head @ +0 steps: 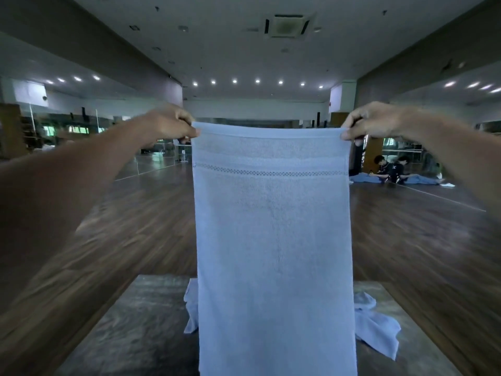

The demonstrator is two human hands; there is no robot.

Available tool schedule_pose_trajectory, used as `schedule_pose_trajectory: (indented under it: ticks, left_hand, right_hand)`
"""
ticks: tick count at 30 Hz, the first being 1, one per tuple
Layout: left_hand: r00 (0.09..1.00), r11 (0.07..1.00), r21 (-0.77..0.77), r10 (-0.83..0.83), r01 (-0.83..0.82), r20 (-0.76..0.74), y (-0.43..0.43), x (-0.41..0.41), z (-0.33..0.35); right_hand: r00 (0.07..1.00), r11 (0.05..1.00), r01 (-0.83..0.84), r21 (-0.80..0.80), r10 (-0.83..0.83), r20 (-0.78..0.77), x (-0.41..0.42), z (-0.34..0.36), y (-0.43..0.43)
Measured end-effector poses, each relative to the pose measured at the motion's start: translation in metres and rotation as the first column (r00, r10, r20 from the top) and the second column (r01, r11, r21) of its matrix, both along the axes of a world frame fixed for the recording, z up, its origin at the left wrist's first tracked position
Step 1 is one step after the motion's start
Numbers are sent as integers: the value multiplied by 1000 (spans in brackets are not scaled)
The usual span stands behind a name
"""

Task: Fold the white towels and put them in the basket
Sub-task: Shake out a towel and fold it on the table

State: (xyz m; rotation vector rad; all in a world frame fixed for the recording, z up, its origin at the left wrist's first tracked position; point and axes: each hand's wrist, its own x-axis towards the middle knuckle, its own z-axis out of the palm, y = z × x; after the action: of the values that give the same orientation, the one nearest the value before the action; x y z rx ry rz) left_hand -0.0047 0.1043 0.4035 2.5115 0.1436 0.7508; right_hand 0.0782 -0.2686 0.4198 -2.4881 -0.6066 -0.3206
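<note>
A white towel (273, 240) hangs full length in front of me, stretched flat by its top edge. My left hand (170, 124) pinches the top left corner and my right hand (372, 122) pinches the top right corner, both raised at chest height. Behind the hanging towel, crumpled white towels (375, 325) lie on the table, partly hidden. No basket is in view.
A dark wooden table (141, 329) stands below the towel. Wood floor stretches around it in a large mirrored hall. A person (387, 169) sits on the floor at the far right by a mirror.
</note>
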Motion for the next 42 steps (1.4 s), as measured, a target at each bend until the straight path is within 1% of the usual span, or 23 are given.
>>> schedule_pose_trajectory:
  ticks: [1, 2, 5, 8, 9, 11, 14, 16, 18, 20, 22, 23, 26, 29, 30, 32, 33, 34, 36, 38, 42]
  left_hand:
    - [1000, 999, -47, 3, -2, 24, 1, 11, -7]
    - [999, 999, -53, 12, -9, 50, -1, 18, -14]
    - [988, 997, -76, 45, -34, 147, -4, 38, -26]
    - [966, 990, -138, 57, -22, 250, -5, 53, -29]
    - [960, 989, -149, 59, -19, 272, -4, 58, -31]
    - [961, 989, -144, 67, -29, 269, -2, 66, -42]
    - [986, 995, -86, 57, -44, 159, 6, 75, -78]
    - [999, 998, -50, 31, -30, 34, 11, 78, -119]
    - [994, 999, -25, 28, -31, -103, 14, 78, -175]
    - [980, 999, -25, 32, -38, -198, 13, 73, -234]
    - [958, 997, -60, 24, -43, -287, 15, 67, -294]
    - [946, 995, -95, -6, -26, -323, 15, 61, -320]
    - [931, 973, -227, -119, 40, -344, 14, 44, -392]
    - [927, 968, -242, -151, 68, -343, 7, 25, -440]
    - [919, 969, -232, -163, 82, -359, 5, 21, -453]
    - [894, 979, -169, -175, 114, -412, 6, 12, -475]
    - [875, 982, -125, -183, 142, -449, 6, 9, -483]
    - [851, 984, -77, -179, 162, -493, 7, 8, -490]
    - [823, 985, -11, -148, 170, -548, 6, 4, -498]
    - [832, 985, 32, -124, 168, -541, 2, 1, -499]
    - [885, 970, 145, -113, 198, -453, -3, -4, -503]
  right_hand:
    - [1000, 1000, -3, 18, 2, 11, 5, -6, 3]
    - [999, 1000, 20, 3, -20, 28, 14, -13, 4]
    - [988, 996, 69, 49, -75, 136, 39, -28, 5]
    - [961, 981, 98, 167, -137, 241, 60, -30, 6]
    - [951, 976, 96, 195, -148, 271, 63, -32, 8]
    - [944, 976, 85, 200, -143, 299, 70, -43, 10]
    - [962, 993, 74, 96, -97, 257, 77, -81, 11]
    - [975, 998, 59, -12, -55, 216, 82, -121, 9]
    - [991, 993, 40, -110, -26, 131, 85, -172, 7]
    - [999, 984, 29, -175, -22, 46, 83, -226, 5]
    - [1000, 977, 12, -211, -17, -24, 79, -283, 2]
    - [998, 975, 6, -222, -22, -66, 75, -312, 0]
    - [990, 962, -3, -272, -35, -135, 62, -387, -6]
    - [989, 965, -23, -260, -16, -150, 47, -445, -14]
    - [987, 959, -32, -281, -14, -162, 37, -455, -14]
    - [985, 930, -51, -364, -14, -173, 19, -465, -15]
    - [990, 910, -53, -411, -8, -144, 12, -469, -16]
    - [991, 906, -54, -419, -2, -133, 6, -474, -16]
    - [984, 924, -67, -377, -1, -178, 2, -492, -18]
    - [980, 937, -43, -346, -29, -199, -1, -510, -23]
    - [986, 954, 22, -299, -71, -152, -8, -528, -26]
